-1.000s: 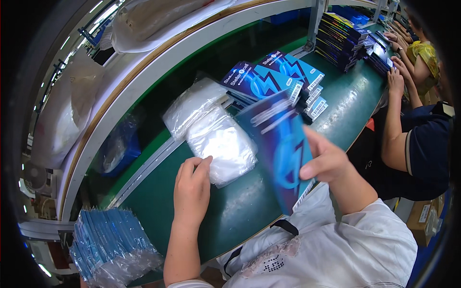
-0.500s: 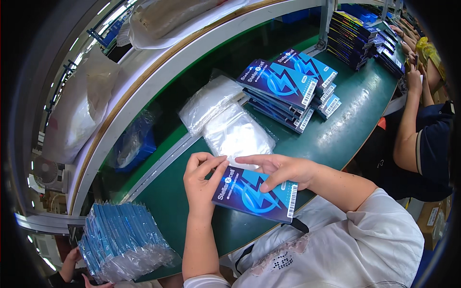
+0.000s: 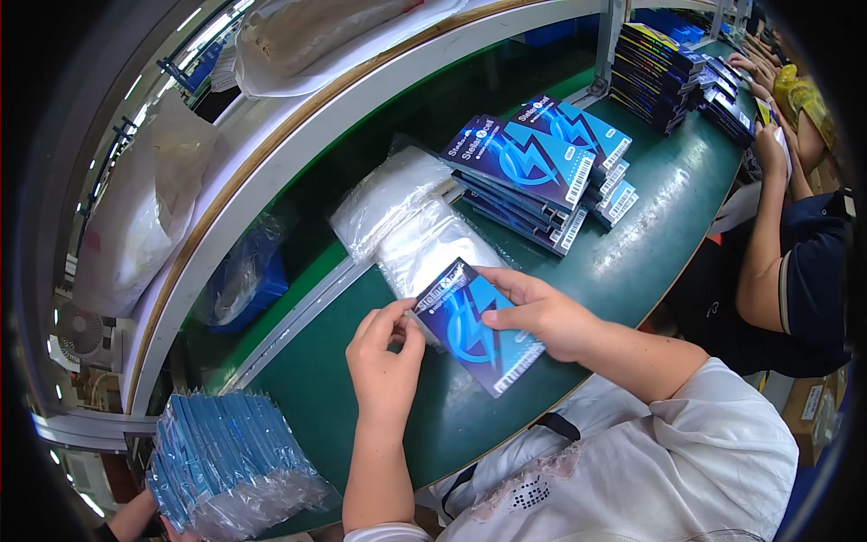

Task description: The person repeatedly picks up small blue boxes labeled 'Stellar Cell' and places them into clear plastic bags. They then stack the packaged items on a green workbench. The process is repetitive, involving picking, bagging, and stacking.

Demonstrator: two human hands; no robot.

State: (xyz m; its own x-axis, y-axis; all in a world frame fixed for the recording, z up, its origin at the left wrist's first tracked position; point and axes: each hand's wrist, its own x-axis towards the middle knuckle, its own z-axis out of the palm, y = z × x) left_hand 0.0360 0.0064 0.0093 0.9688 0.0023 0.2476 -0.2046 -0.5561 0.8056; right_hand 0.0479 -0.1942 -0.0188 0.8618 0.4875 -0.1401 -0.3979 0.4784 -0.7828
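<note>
My right hand (image 3: 542, 312) grips a flat blue box (image 3: 479, 330) with a lightning-bolt design, thumb on its face and fingers behind. The box is tilted, with its barcode end toward me. My left hand (image 3: 386, 348) is closed in a pinch at the box's upper left corner; what lies between its fingertips is hard to make out. Just beyond the hands lies a stack of clear plastic bags (image 3: 433, 239), partly covered by the box. Farther right stand piles of similar blue boxes (image 3: 533, 163).
A row of bagged blue boxes (image 3: 230, 452) stands at the lower left, with another person's hand (image 3: 135, 515) beside it. Dark boxes (image 3: 650, 81) are stacked at the far right, near a co-worker's arm (image 3: 768, 235). A metal-framed shelf (image 3: 298, 135) curves above the green table (image 3: 325, 361).
The box has turned clockwise in my right hand, its barcode end swinging toward me. My left fingertips have shifted slightly left and down. At lower left, the other person's hand has moved against the bagged row.
</note>
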